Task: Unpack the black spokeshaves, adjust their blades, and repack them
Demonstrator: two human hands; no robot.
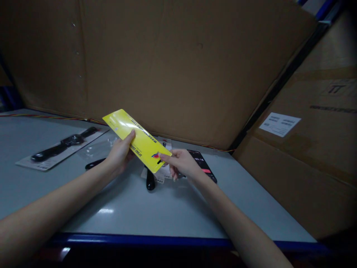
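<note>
nearest is the worktop's blue front edge (139, 240), with the pale worktop (173, 216) behind it. a black handle (150, 181) lies there, partly covered from view by the yellow card (143, 143), which is held tilted above the worktop between both hands. the left hand (118, 153) is closed on the card's near long edge, thumb flat on the printed face, fingers mostly hidden behind; the right hand (185, 163) pinches the slotted end, its other fingers loosely curled. the step in hand seems to be positioning the card; the next move likely calls for a steady two-handed hold and a settled angle. beyond the right wrist lies a phone (208, 169); farther left, a black tool (71, 141) rests on its card; at the back stands a cardboard panel (181, 67).
</note>
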